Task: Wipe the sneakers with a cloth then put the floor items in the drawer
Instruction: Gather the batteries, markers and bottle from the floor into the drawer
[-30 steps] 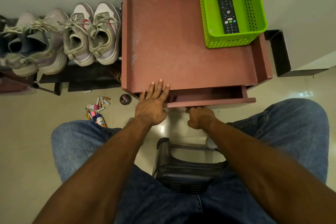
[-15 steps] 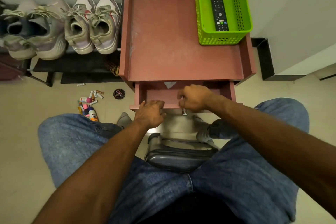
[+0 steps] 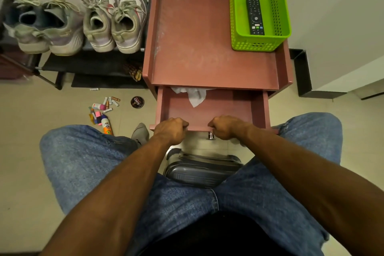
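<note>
Gripping the front edge of the drawer (image 3: 209, 110), the left hand (image 3: 171, 130) has its fingers curled over the front panel, left of centre. The right hand (image 3: 225, 128) is curled over the same edge just right of centre, directly above the metal knob (image 3: 211, 136); whether it touches the knob cannot be told. Neither hand holds a loose object.

The drawer stands pulled out from the red desk (image 3: 207, 48). A white cloth (image 3: 194, 95) lies crumpled at the rear of the drawer, partly under the desk top.

Two pairs of sneakers (image 3: 112, 21) sit on the black shoe rack (image 3: 87, 64) to the left of the desk. The floor items (image 3: 104, 110), comprising small tubes, batteries and a bottle, lie scattered on the tile floor left of the drawer, with a round polish tin (image 3: 137, 102) near them.

A green basket (image 3: 259, 41) on the desk's rear right corner contains a remote control (image 3: 255, 14).
</note>
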